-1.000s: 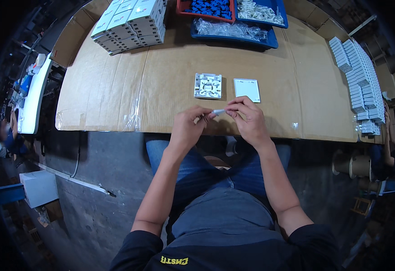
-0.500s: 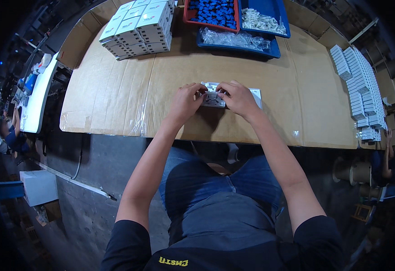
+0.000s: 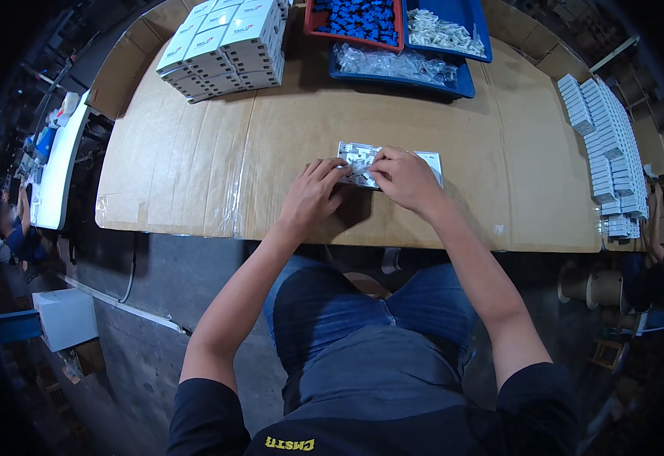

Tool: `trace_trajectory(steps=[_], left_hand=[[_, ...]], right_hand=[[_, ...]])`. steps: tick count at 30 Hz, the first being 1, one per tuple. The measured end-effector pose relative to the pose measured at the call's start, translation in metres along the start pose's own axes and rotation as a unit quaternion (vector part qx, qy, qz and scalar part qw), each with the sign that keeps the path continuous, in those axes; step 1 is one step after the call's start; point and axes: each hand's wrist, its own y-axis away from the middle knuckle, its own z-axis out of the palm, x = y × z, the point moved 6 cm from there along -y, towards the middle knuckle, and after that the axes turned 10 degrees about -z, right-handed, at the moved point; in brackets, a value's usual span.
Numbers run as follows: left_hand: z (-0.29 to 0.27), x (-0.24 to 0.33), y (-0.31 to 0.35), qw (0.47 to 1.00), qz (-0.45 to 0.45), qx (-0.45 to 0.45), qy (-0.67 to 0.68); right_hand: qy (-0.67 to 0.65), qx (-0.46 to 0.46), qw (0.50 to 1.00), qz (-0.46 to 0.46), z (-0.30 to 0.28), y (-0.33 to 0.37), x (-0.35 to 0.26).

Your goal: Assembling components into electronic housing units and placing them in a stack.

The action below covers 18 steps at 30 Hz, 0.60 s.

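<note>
A shallow white plastic box lies open-side up on the cardboard-covered table in front of me, with small white parts inside it. My left hand grips its left edge, fingers curled over the rim and thumb low at the near corner. Over the box's right half is my right hand, its thumb and fingers pinched together above the inner parts; whatever sits between the fingertips is too small to make out. A flat white piece sticks out to the right, partly covered by my right hand.
Stacked white boxes stand at the back left. Behind my hands are a red tray of blue pieces, a blue tray of white pieces and another blue tray of clear bags. Rows of white units line the right edge.
The white box has gone from tilted up between both hands to lying flatter on the table. My left hand has shifted to its left edge, and my right hand now pinches over its inside.
</note>
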Motion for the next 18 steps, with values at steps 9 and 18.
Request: trace_trajectory(steps=[9,18], left_hand=[[0.001,0.001,-0.003,1.000,0.004,-0.018,-0.003],[0.003,0.000,-0.007,0.998,0.004,-0.059,-0.023]], right_hand=[[-0.030,-0.105,0.994,-0.012,-0.001,-0.013,0.000],[-0.092,-0.067,0.993,0.040,-0.022,-0.013,-0.001]])
